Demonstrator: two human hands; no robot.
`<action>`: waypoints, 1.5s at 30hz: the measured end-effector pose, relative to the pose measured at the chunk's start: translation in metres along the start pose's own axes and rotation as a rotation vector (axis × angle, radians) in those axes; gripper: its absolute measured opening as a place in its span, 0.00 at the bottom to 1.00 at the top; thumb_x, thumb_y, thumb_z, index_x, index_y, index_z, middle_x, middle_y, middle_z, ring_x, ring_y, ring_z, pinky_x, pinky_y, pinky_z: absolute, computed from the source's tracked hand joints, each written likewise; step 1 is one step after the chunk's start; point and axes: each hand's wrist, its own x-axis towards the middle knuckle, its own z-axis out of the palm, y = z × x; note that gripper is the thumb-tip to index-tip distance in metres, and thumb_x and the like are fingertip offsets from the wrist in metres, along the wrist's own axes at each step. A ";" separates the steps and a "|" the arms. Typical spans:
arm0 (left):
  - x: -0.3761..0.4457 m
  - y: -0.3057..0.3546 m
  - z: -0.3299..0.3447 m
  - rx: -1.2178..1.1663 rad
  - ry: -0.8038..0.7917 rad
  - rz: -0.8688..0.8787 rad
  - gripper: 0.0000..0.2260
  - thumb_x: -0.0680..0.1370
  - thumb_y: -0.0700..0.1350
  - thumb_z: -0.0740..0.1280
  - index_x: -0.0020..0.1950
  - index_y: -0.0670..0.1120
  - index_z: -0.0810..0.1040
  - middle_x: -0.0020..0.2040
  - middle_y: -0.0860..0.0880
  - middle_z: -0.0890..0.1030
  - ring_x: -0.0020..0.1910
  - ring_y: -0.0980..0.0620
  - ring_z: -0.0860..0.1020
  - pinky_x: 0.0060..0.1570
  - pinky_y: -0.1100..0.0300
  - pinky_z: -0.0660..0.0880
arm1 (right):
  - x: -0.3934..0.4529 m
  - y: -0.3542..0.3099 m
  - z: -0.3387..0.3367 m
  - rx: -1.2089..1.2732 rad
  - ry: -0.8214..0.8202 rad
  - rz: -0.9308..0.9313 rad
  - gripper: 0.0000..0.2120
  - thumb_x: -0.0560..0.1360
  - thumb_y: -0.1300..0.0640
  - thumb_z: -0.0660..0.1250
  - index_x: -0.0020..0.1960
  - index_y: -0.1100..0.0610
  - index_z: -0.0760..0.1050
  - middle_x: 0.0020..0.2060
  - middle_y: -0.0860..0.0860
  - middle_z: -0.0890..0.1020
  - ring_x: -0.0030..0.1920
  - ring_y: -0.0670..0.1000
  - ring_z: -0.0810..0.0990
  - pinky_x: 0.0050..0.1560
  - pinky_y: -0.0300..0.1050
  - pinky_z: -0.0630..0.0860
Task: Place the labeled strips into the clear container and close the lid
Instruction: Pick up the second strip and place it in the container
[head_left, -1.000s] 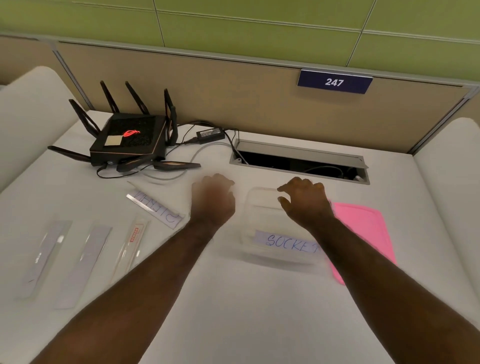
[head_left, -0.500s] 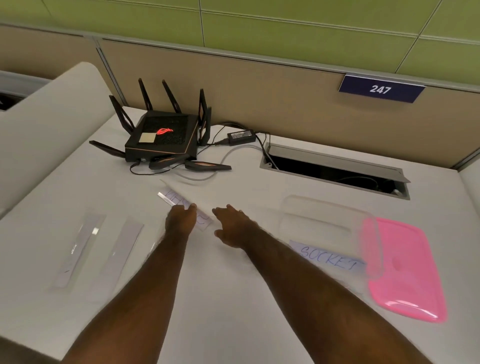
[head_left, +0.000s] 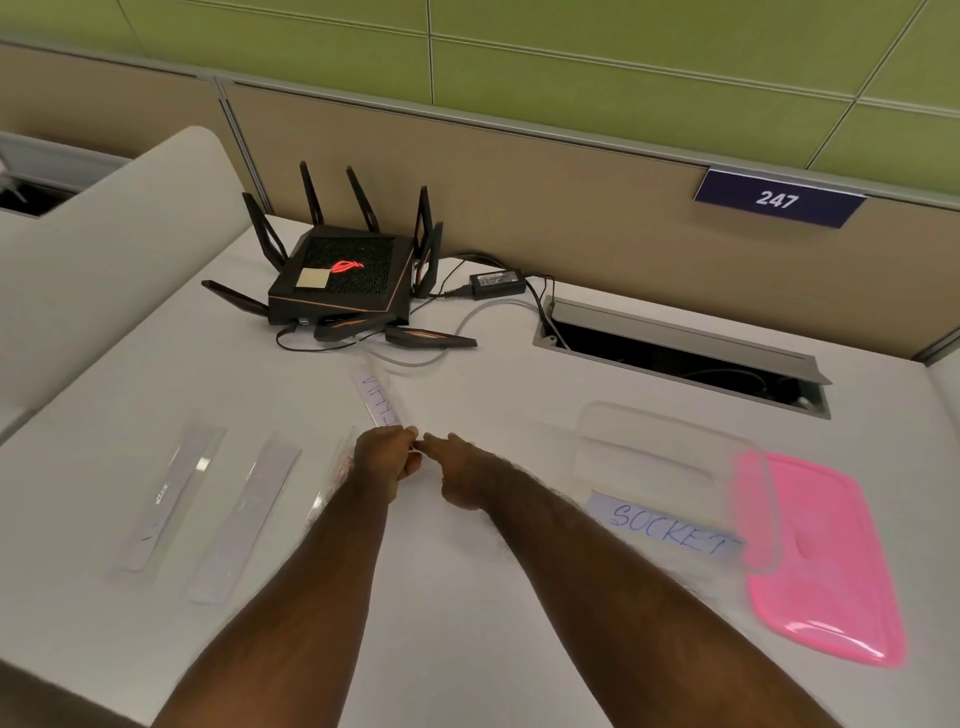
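A white strip with handwritten letters lies angled on the desk below the router. My left hand is closed on its near end. My right hand reaches in from the right, its fingertips meeting the left hand at that same end; whether they grip is hidden. The clear container stands open to the right, with a "SOCKET" label on its near side. The pink lid lies flat beside it on the right. Two more strips lie at the left, and a red-marked one is partly behind my left forearm.
A black router with antennas sits at the back, with its cables and a power adapter. An open cable hatch is set into the desk behind the container. A partition wall runs along the back, and a curved white divider at the left.
Both hands left the container and moved left to the handwritten strip. The left hand closed on its near end and the right hand joined it. The camera view swung left.
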 end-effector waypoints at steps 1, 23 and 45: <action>-0.002 -0.001 0.000 -0.021 0.002 0.004 0.04 0.77 0.39 0.68 0.50 0.41 0.76 0.41 0.43 0.82 0.39 0.46 0.83 0.44 0.52 0.82 | -0.002 0.000 0.000 -0.004 0.002 -0.010 0.38 0.74 0.71 0.57 0.77 0.46 0.51 0.78 0.50 0.54 0.78 0.56 0.50 0.74 0.62 0.57; -0.125 0.040 -0.011 0.319 -0.503 0.160 0.10 0.80 0.43 0.62 0.54 0.44 0.82 0.38 0.47 0.82 0.30 0.53 0.73 0.27 0.63 0.74 | -0.084 0.087 -0.100 -0.343 0.411 -0.128 0.40 0.72 0.64 0.69 0.76 0.44 0.55 0.78 0.46 0.53 0.78 0.52 0.51 0.69 0.60 0.66; -0.131 0.071 0.116 0.968 -0.654 0.844 0.17 0.72 0.52 0.74 0.60 0.51 0.80 0.54 0.54 0.81 0.49 0.51 0.79 0.41 0.65 0.72 | -0.222 0.219 -0.140 0.065 0.459 0.171 0.20 0.68 0.41 0.73 0.55 0.44 0.71 0.53 0.45 0.81 0.50 0.48 0.78 0.49 0.48 0.75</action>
